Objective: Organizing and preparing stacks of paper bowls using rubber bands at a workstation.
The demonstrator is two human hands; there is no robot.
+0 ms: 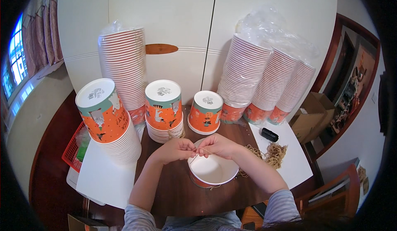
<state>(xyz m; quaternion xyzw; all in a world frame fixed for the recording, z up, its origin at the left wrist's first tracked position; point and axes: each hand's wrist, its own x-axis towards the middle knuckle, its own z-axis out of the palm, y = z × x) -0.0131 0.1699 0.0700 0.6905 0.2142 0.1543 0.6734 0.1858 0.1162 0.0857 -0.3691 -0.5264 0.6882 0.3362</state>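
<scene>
Both hands meet over the far left rim of a white-lined orange paper bucket (214, 169), which stands mouth up on the brown middle of the table. My left hand (178, 150) is closed in a pinch on a thin tan string. My right hand (220, 145) pinches the same string (205, 150) close beside it, fingertips nearly touching. Part of the string hangs inside the rim; a short end shows at the bucket's near side. A tangle of tan string (274, 155) lies to the right of my right forearm.
Upside-down orange bucket stacks (99, 107), (164, 109) and a shorter stack (204, 113) stand beyond my hands. Plastic-wrapped bucket stacks (122, 65), (248, 69) rise behind. A black object (269, 134) lies at right. A red basket (73, 148) sits left, a cardboard box (313, 115) right.
</scene>
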